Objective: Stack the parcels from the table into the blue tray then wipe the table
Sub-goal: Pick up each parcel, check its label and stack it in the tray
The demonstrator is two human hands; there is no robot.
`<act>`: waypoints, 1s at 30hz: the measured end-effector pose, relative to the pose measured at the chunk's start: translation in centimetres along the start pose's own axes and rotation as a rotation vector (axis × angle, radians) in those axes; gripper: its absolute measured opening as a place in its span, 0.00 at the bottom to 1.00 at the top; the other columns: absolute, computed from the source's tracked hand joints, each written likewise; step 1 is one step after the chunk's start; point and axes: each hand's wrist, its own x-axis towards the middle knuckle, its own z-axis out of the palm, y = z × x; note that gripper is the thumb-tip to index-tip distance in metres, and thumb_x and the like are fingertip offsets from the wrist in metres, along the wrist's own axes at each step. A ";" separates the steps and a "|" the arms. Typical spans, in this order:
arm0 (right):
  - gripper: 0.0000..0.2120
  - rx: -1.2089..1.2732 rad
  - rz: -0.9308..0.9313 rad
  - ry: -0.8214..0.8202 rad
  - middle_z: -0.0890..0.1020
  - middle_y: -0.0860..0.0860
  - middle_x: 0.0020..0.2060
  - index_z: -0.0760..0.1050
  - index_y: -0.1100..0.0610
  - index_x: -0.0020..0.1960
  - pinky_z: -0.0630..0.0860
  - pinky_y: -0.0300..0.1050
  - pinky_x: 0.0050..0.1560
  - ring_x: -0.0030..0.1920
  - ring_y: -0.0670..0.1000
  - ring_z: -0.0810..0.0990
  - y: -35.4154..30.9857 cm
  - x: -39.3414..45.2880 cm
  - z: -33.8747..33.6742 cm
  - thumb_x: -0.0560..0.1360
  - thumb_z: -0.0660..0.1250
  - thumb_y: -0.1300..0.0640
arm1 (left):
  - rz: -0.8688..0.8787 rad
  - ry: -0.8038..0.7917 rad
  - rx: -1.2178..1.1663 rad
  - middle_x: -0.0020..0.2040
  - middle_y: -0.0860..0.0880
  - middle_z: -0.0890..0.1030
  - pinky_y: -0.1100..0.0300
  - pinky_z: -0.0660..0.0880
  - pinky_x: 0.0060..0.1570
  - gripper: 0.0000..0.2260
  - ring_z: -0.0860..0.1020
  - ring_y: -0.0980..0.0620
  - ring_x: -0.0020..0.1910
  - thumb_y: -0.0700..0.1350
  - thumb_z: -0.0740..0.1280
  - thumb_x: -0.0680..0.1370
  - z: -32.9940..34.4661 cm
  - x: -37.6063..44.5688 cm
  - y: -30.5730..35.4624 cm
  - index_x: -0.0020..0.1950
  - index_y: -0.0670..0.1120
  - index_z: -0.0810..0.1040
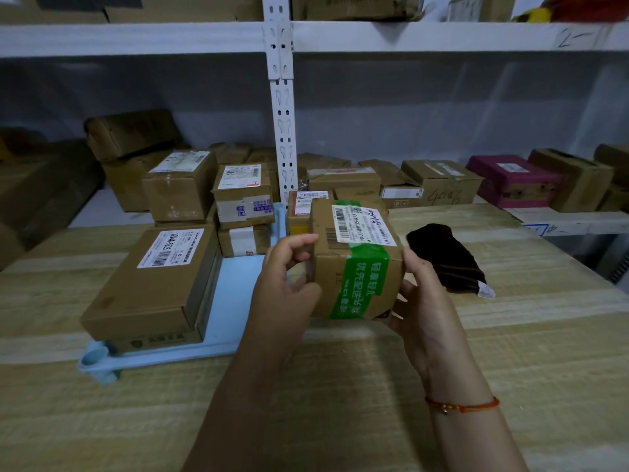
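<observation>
Both hands grasp one parcel: the left hand [287,287] curls its fingers and thumb round the left face of a brown cardboard box banded with green printed tape [355,258], and the right hand [425,308] clasps the right face, thumb up along the edge. That box carries a white barcode label on top and is held tilted just above the pale wooden table [510,369], right of the tray's near right corner.

From the head camera, the light blue plastic tray [228,301] lies on the left half of the table, with a round socket at its near left corner. On its near left part sits a large flat brown carton with a white label [153,281], resting on another flat carton under it. At the tray's far side stands a small brown box sealed with purple-printed tape [243,195], stacked on a smaller box with a white label [243,240]. A taller brown box [180,185] stands just left of that stack. Behind the held parcel, another labelled brown box [301,209] stands on the table just right of the tray's far edge.

A dark brown folded cloth with a small white tag [446,257] lies on the table right of the held box, near the right hand. A red string bracelet [463,405] circles the right wrist. Beyond the table, white metal shelving [282,107] holds many brown cartons and one magenta box [510,180].
</observation>
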 end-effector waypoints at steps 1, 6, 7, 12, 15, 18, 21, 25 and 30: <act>0.19 0.011 -0.002 0.002 0.84 0.51 0.49 0.78 0.50 0.54 0.74 0.50 0.46 0.48 0.53 0.82 0.1 0.1 -0.1 0.70 0.67 0.40 | -0.007 0.010 0.000 0.49 0.56 0.77 0.66 0.76 0.45 0.27 0.76 0.62 0.53 0.24 0.60 0.71 0.0 0.0 -0.1 0.55 0.56 0.76; 0.16 0.061 -0.042 -0.007 0.82 0.51 0.45 0.78 0.48 0.43 0.69 0.49 0.43 0.40 0.50 0.78 0.8 0.6 -0.3 0.57 0.68 0.43 | -0.026 0.060 -0.013 0.45 0.56 0.80 0.62 0.76 0.45 0.22 0.79 0.61 0.48 0.25 0.60 0.72 -0.1 0.0 -0.2 0.52 0.50 0.78; 0.10 0.077 -0.055 -0.011 0.83 0.49 0.43 0.78 0.47 0.39 0.69 0.49 0.41 0.40 0.50 0.78 0.9 0.7 -0.4 0.58 0.68 0.46 | -0.034 0.065 -0.026 0.45 0.55 0.81 0.65 0.76 0.43 0.21 0.79 0.61 0.47 0.25 0.60 0.72 0.0 0.0 -0.2 0.51 0.50 0.78; 0.10 0.123 -0.109 -0.042 0.83 0.43 0.32 0.74 0.52 0.44 0.67 0.46 0.39 0.39 0.49 0.77 1.0 0.7 -0.7 0.63 0.63 0.52 | -0.050 0.084 -0.064 0.46 0.52 0.81 0.62 0.78 0.45 0.19 0.80 0.54 0.48 0.25 0.60 0.72 0.0 0.0 -0.3 0.49 0.47 0.78; 0.13 0.163 -0.090 -0.020 0.82 0.43 0.32 0.75 0.52 0.47 0.69 0.46 0.39 0.40 0.50 0.77 1.1 0.8 -0.7 0.63 0.63 0.53 | -0.043 0.095 -0.099 0.45 0.52 0.82 0.67 0.77 0.42 0.18 0.81 0.57 0.47 0.26 0.61 0.73 0.2 -0.1 0.0 0.49 0.47 0.79; 0.11 0.330 -0.025 -0.009 0.81 0.47 0.33 0.77 0.53 0.43 0.70 0.46 0.40 0.38 0.51 0.78 1.2 1.0 -0.7 0.62 0.66 0.51 | -0.060 0.111 -0.140 0.47 0.52 0.82 0.72 0.75 0.41 0.16 0.80 0.64 0.45 0.27 0.61 0.75 0.4 0.0 0.3 0.52 0.45 0.79; 0.18 0.464 0.073 0.004 0.74 0.52 0.37 0.80 0.52 0.41 0.68 0.52 0.47 0.38 0.57 0.71 1.2 1.1 -0.7 0.52 0.74 0.47 | -0.074 0.129 -0.142 0.52 0.50 0.83 0.72 0.75 0.46 0.14 0.81 0.62 0.50 0.29 0.62 0.76 0.4 -0.1 0.2 0.54 0.46 0.79; 0.19 0.510 0.135 -0.001 0.77 0.54 0.44 0.78 0.53 0.52 0.72 0.61 0.57 0.46 0.59 0.76 1.1 1.1 -0.9 0.65 0.64 0.45 | -0.101 0.146 -0.148 0.52 0.53 0.83 0.73 0.75 0.46 0.12 0.81 0.62 0.51 0.34 0.63 0.78 0.4 -0.2 0.1 0.54 0.47 0.80; 0.19 0.503 0.156 -0.020 0.76 0.56 0.49 0.77 0.53 0.56 0.70 0.65 0.62 0.56 0.61 0.75 1.0 0.7 -0.6 0.75 0.55 0.45 | -0.122 0.166 -0.099 0.53 0.55 0.83 0.72 0.75 0.47 0.11 0.80 0.64 0.53 0.38 0.62 0.79 0.1 -0.3 0.3 0.57 0.48 0.80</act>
